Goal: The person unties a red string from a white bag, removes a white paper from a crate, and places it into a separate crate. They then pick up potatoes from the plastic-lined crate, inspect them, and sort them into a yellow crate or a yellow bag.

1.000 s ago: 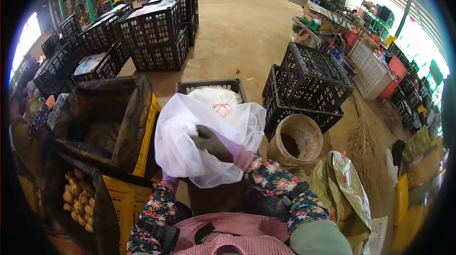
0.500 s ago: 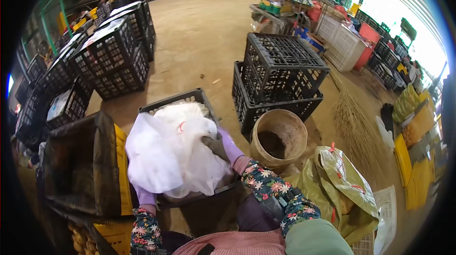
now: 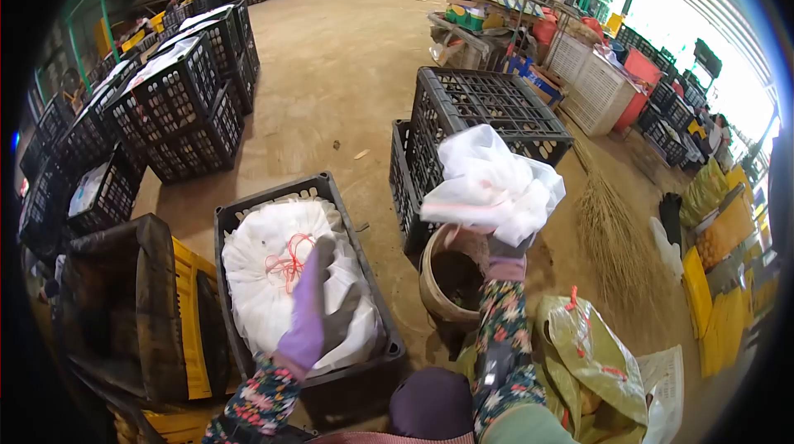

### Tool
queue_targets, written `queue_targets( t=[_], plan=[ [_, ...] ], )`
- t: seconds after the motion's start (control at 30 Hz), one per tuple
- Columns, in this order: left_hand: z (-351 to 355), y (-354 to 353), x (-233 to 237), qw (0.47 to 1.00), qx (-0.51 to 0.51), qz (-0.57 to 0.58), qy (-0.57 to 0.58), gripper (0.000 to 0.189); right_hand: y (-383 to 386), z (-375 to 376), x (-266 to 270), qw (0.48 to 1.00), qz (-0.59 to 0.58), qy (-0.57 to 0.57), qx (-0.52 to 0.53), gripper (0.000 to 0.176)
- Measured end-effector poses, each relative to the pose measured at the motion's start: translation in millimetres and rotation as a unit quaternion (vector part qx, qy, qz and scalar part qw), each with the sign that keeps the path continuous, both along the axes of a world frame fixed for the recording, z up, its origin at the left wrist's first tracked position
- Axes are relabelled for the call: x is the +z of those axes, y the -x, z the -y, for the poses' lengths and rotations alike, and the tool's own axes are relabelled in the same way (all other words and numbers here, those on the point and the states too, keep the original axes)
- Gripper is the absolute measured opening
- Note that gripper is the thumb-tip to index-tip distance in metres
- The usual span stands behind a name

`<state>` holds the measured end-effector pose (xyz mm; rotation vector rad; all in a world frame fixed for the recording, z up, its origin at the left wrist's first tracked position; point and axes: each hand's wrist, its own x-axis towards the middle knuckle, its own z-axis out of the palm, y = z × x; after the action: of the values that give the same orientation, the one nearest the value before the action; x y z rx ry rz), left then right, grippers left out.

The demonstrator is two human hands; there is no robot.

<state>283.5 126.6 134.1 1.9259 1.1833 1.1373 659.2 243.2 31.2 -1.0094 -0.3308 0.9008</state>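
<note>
A black crate (image 3: 370, 278) in front of me holds a full white sack (image 3: 256, 278), its gathered top tied with red string (image 3: 289, 264). Over the right side of that sack is my left hand (image 3: 314, 303), in a purple and grey glove, with fingers apart and nothing in them. My right hand (image 3: 506, 260), gloved too, grips a bunched white mesh bag (image 3: 492, 183). The bag is above a dirty bucket (image 3: 430, 291) and in front of stacked black crates (image 3: 488, 100); it covers most of my right fingers.
At left stands a dark-lined yellow crate (image 3: 188, 312), with stacks of filled black crates (image 3: 169, 109) behind. To the right are an olive woven sack (image 3: 558, 361), a twig broom (image 3: 612, 220) and yellow crates (image 3: 728, 320). People sit among crates farther back.
The loose white bag has gone from the crate to the right, above the bucket, in my right hand. The tied sack top now shows. My left hand has moved rightward over it.
</note>
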Motion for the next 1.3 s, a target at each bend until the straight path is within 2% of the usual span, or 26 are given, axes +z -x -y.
queue_targets(
  t=[0.07, 0.13, 0.17, 0.23, 0.3, 0.33, 0.4, 0.5, 0.53, 0.57, 0.63, 0.7, 0.77, 0.83, 0.93, 0.97, 1.0, 1.03, 1.07, 1.1, 1.17, 1.2, 1.23, 1.27, 1.3],
  plan=[
    [12.4, 34.5, -24.8, 0.998, 0.06, -0.007, 0.021, 0.074, -41.2, -46.1, -27.4, 0.991, 0.057, 0.059, -0.104, 0.036],
    [34.3, 67.5, -39.3, 0.985, 0.14, -0.031, 0.098, 0.075, -68.8, -85.8, -48.0, 0.963, 0.145, 0.133, -0.184, 0.036],
    [47.9, 83.3, -37.9, 0.976, 0.157, -0.088, 0.127, 0.074, -79.5, -104.4, -54.7, 0.943, 0.192, 0.171, -0.211, 0.037],
    [73.4, 103.7, -35.6, 0.948, 0.227, -0.094, 0.202, 0.073, -99.8, -136.1, -62.4, 0.901, 0.277, 0.241, -0.229, 0.038],
    [99.9, 133.2, -81.6, 0.945, 0.301, -0.031, 0.127, 0.068, -113.1, -161.2, -70.3, 0.872, 0.346, 0.276, -0.207, 0.038],
    [107.6, 142.2, -74.4, 0.945, 0.294, -0.094, 0.109, 0.067, -120.9, -169.8, -72.1, 0.864, 0.376, 0.282, -0.181, 0.039],
    [106.1, 129.7, -45.6, 0.938, 0.293, -0.095, 0.159, 0.067, -122.4, -190.5, -76.5, 0.852, 0.43, 0.276, -0.11, 0.04],
    [103.7, 120.6, -48.4, 0.942, 0.283, -0.04, 0.175, 0.064, -108.9, -202.8, -79.8, 0.842, 0.478, 0.252, -0.009, 0.041],
    [102.8, 121.3, -53.4, 0.942, 0.265, -0.068, 0.195, 0.063, -105.3, -203.0, -77.7, 0.84, 0.488, 0.237, 0.004, 0.041],
    [101.2, 122.6, -56.7, 0.942, 0.244, -0.094, 0.21, 0.063, -97.5, -196.9, -71.5, 0.843, 0.492, 0.218, 0.009, 0.042],
    [100.1, 121.5, -55.4, 0.949, 0.24, -0.065, 0.192, 0.06, -82.6, -180.4, -59.7, 0.864, 0.472, 0.177, 0.002, 0.043],
    [103.2, 123.1, -50.2, 0.945, 0.249, -0.055, 0.203, 0.056, -59.6, -145.4, -47.3, 0.918, 0.364, 0.144, -0.056, 0.044],
    [102.5, 123.0, -52.2, 0.95, 0.256, -0.042, 0.175, 0.051, -5.4, -86.9, -16.0, 0.953, 0.207, 0.143, -0.166, 0.044],
    [97.7, 123.7, -43.4, 0.951, 0.234, -0.001, 0.202, 0.049, 64.3, -32.1, 3.3, 0.875, 0.417, 0.108, -0.219, 0.043],
    [86.5, 122.6, -34.3, 0.961, 0.233, -0.014, 0.146, 0.047, 186.6, 23.0, -0.1, 0.963, 0.263, -0.051, 0.021, 0.039],
    [86.8, 120.4, -35.0, 0.962, 0.233, -0.009, 0.144, 0.047, 201.8, 22.8, -24.7, 0.923, 0.364, -0.075, 0.096, 0.046],
    [84.5, 119.4, -36.3, 0.961, 0.227, 0.044, 0.152, 0.048, 213.5, 31.5, -11.1, 0.693, 0.713, -0.049, 0.095, 0.05],
    [83.9, 120.3, -38.6, 0.958, 0.218, 0.096, 0.162, 0.048, 214.9, 19.0, -10.7, 0.643, 0.762, -0.016, 0.074, 0.048],
    [86.3, 122.2, -42.0, 0.959, 0.217, 0.092, 0.158, 0.048, 186.1, -18.1, -36.5, 0.818, 0.554, -0.022, 0.151, 0.049],
    [91.2, 125.1, -40.6, 0.962, 0.207, 0.091, 0.155, 0.048, 136.0, -66.8, -72.0, 0.93, 0.3, -0.031, 0.211, 0.05],
    [99.3, 133.4, -41.6, 0.925, 0.243, 0.112, 0.268, 0.047, 21.8, -124.1, -111.8, 0.865, 0.489, 0.092, 0.061, 0.045],
    [105.9, 142.3, -55.7, 0.948, 0.243, 0.072, 0.192, 0.047, -10.5, -115.3, -54.0, 0.75, 0.635, 0.187, -0.012, 0.046],
    [107.4, 145.7, -58.1, 0.949, 0.241, 0.08, 0.186, 0.047, -29.0, -109.3, -7.8, 0.604, 0.757, 0.242, -0.055, 0.047],
    [108.8, 148.8, -63.2, 0.945, 0.243, 0.104, 0.193, 0.047, -42.1, -109.3, 26.9, 0.478, 0.832, 0.268, -0.082, 0.048],
    [111.4, 151.3, -68.0, 0.939, 0.248, 0.127, 0.201, 0.047, -43.1, -103.0, 56.0, 0.38, 0.878, 0.28, -0.082, 0.049]
  ],
)
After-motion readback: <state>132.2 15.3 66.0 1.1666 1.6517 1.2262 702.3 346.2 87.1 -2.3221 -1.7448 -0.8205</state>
